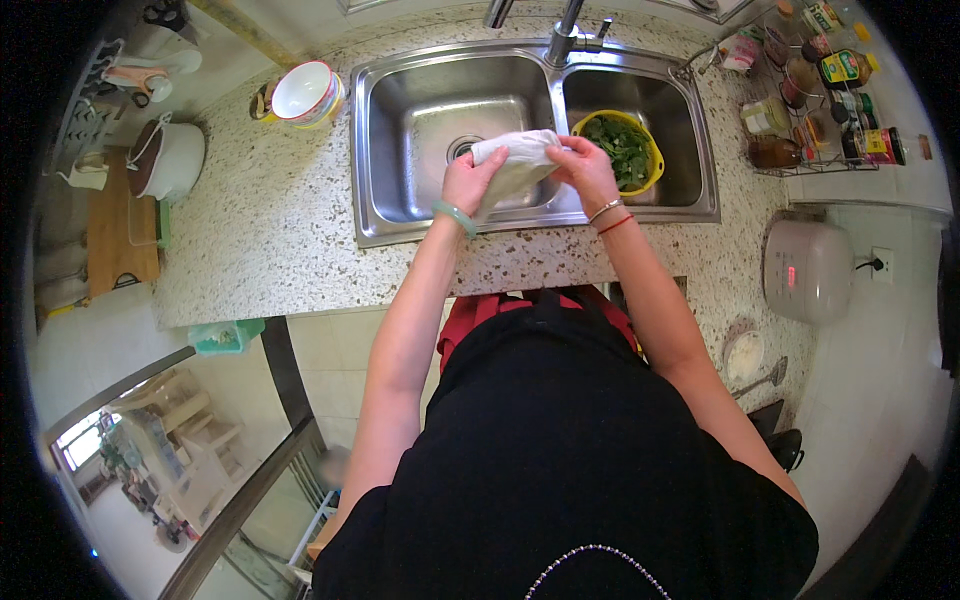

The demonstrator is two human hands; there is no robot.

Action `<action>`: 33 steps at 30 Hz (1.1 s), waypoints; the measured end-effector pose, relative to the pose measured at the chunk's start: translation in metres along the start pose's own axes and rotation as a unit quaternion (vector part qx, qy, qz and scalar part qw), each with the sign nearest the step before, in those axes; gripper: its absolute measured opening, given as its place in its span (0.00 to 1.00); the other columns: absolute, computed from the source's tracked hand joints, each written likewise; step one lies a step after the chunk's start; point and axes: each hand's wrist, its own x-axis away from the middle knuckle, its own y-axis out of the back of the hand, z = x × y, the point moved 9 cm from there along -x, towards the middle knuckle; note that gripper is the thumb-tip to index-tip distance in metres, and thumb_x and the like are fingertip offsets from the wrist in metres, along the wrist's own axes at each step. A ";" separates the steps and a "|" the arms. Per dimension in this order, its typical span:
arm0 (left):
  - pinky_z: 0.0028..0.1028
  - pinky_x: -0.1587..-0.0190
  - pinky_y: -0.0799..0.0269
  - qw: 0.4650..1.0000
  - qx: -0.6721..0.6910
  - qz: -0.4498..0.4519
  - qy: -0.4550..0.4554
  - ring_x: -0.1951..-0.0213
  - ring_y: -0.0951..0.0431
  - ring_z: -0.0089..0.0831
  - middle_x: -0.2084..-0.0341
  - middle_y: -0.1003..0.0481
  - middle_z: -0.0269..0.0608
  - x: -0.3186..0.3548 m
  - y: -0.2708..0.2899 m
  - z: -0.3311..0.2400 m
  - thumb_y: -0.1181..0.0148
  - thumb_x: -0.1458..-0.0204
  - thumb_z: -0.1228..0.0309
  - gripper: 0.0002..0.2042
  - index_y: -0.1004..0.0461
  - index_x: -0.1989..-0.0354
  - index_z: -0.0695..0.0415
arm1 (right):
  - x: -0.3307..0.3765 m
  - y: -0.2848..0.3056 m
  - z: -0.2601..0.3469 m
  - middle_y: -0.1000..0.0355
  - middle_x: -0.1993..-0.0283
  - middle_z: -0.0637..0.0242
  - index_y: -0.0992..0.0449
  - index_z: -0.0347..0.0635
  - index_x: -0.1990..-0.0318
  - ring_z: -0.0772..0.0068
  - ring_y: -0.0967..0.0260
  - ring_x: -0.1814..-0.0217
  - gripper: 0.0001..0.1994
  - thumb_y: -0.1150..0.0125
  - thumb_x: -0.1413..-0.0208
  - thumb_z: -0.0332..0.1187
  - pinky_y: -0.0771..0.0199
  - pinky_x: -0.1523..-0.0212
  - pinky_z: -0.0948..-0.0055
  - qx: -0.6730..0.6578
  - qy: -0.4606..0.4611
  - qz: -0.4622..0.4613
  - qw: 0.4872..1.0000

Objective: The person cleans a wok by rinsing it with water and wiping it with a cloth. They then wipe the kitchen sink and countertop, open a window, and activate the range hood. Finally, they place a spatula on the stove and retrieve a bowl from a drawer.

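Note:
Between my two hands a white cloth (pixel 518 152) hangs over the near edge of the steel double sink (pixel 455 64). My left hand (pixel 470 182) pinches its left side, with a pale green bangle on that wrist. At its upper right corner, my right hand (pixel 588 170) grips the cloth between thumb and fingers; a silver bracelet and a red string circle that wrist. The cloth's lower part drapes down beside my left hand. Just beyond my right hand, a yellow basket (pixel 657 160) of leafy greens (pixel 618 148) sits in the right basin.
A faucet (pixel 564 38) rises behind the sink. Stacked bowls (pixel 303 95) stand on the left counter, near a white pot (pixel 172 160). At right are a rack of bottles and jars (pixel 815 160), a rice cooker (pixel 808 270) and a small white dish (pixel 744 354).

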 end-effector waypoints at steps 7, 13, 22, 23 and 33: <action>0.18 0.65 0.34 0.998 -0.037 -0.002 -0.060 0.69 0.28 0.16 0.70 0.22 0.31 -0.009 -0.032 0.012 0.35 0.51 0.59 0.16 0.21 0.63 0.62 | 0.014 0.045 0.033 0.23 0.64 0.63 0.27 0.37 0.54 0.82 0.29 0.64 0.15 0.37 0.48 0.32 0.29 0.64 0.81 0.094 0.165 -0.039 0.981; 0.32 0.64 0.29 0.885 -0.464 0.024 -0.037 0.70 0.24 0.34 0.74 0.22 0.43 0.000 -0.028 0.092 0.37 0.54 0.56 0.18 0.21 0.66 0.62 | 0.057 0.084 -0.028 0.25 0.65 0.63 0.23 0.40 0.62 0.64 0.29 0.61 0.08 0.40 0.51 0.29 0.31 0.57 0.69 0.430 0.180 -0.075 0.882; 0.41 0.50 0.34 0.862 -0.495 0.032 -0.101 0.55 0.25 0.45 0.58 0.25 0.48 -0.019 -0.048 0.090 0.37 0.54 0.58 0.20 0.26 0.50 0.47 | 0.056 0.029 -0.022 0.32 0.54 0.63 0.23 0.46 0.63 0.56 0.36 0.54 0.11 0.36 0.56 0.35 0.34 0.52 0.64 0.528 0.264 -0.061 0.805; 0.39 0.52 0.31 0.833 -0.545 0.037 -0.090 0.57 0.24 0.45 0.60 0.24 0.49 -0.017 -0.053 0.091 0.36 0.54 0.59 0.20 0.25 0.52 0.48 | 0.052 0.029 -0.041 0.34 0.52 0.64 0.24 0.50 0.63 0.57 0.37 0.53 0.12 0.34 0.57 0.36 0.34 0.52 0.62 0.590 0.208 -0.054 0.778; 0.35 0.54 0.29 0.888 -0.439 0.022 -0.137 0.58 0.25 0.45 0.60 0.25 0.50 -0.037 -0.071 0.044 0.31 0.60 0.67 0.20 0.25 0.55 0.52 | 0.029 0.041 0.002 0.32 0.61 0.62 0.24 0.43 0.68 0.58 0.35 0.56 0.09 0.34 0.61 0.26 0.31 0.56 0.65 0.457 0.286 -0.064 0.840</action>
